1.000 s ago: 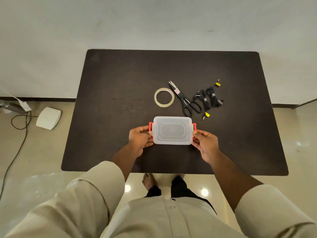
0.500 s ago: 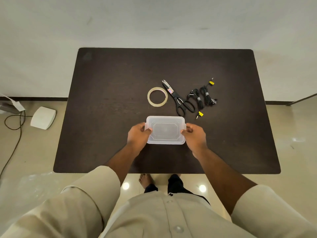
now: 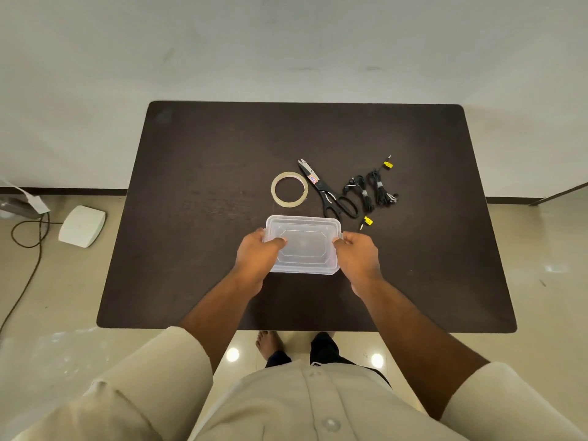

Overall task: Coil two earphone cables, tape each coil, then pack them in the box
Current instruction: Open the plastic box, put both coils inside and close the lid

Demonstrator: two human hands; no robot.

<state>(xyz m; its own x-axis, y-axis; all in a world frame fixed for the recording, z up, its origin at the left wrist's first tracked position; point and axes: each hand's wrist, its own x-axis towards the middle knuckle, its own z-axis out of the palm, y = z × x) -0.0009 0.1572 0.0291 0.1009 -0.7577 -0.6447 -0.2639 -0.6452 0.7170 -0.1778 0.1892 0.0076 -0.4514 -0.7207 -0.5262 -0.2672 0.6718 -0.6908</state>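
Note:
A clear plastic box (image 3: 304, 243) with its lid on sits near the middle of the dark table (image 3: 191, 218). My left hand (image 3: 256, 259) grips its left end, thumb on the lid. My right hand (image 3: 358, 257) grips its right end; both hands cover the side clasps. Two black earphone cables (image 3: 370, 189) lie coiled side by side, each bound with tape, behind and to the right of the box, with yellow-tagged plugs sticking out. A roll of clear tape (image 3: 289, 188) lies flat just behind the box. Black scissors (image 3: 329, 195) lie shut between the tape and the cables.
A white flat device (image 3: 82, 226) with a dark cord (image 3: 28, 249) lies on the floor left of the table. The table's far edge stands against a pale wall. My bare feet show under the near edge.
Both hands slid inward over the orange side clasps, which now are hidden, and my thumbs came onto the lid. The box has stayed in place on the table.

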